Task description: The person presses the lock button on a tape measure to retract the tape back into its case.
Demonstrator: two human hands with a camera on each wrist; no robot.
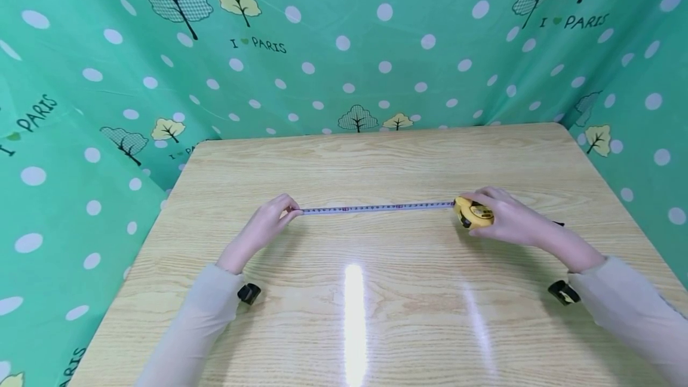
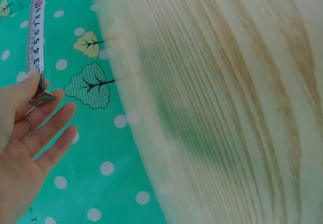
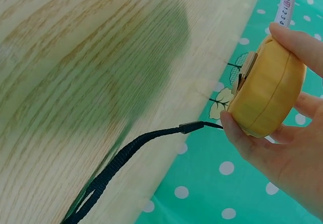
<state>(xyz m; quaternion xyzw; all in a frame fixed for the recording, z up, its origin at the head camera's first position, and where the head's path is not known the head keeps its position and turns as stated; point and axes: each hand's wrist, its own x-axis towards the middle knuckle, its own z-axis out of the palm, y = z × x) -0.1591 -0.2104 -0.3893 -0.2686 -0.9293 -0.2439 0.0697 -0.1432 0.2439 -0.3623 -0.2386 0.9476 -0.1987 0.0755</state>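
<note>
A yellow tape measure [image 1: 474, 214] is gripped in my right hand [image 1: 507, 220] on the right side of the table. Its white blade [image 1: 376, 208] runs out leftward, stretched straight to my left hand [image 1: 271, 218]. In the left wrist view, the thumb and index finger pinch the blade's end by its metal hook [image 2: 42, 98], while the other fingers are spread. The right wrist view shows the yellow case [image 3: 270, 90] held between thumb and fingers, with a black wrist strap [image 3: 136, 143] hanging from it.
The wood-grain table [image 1: 301, 327] reaches back to a green dotted curtain [image 1: 376, 46], which also hangs along both sides. Black wrist-camera mounts [image 1: 249, 293] show beside both sleeves. Bright light reflects off the table's front middle.
</note>
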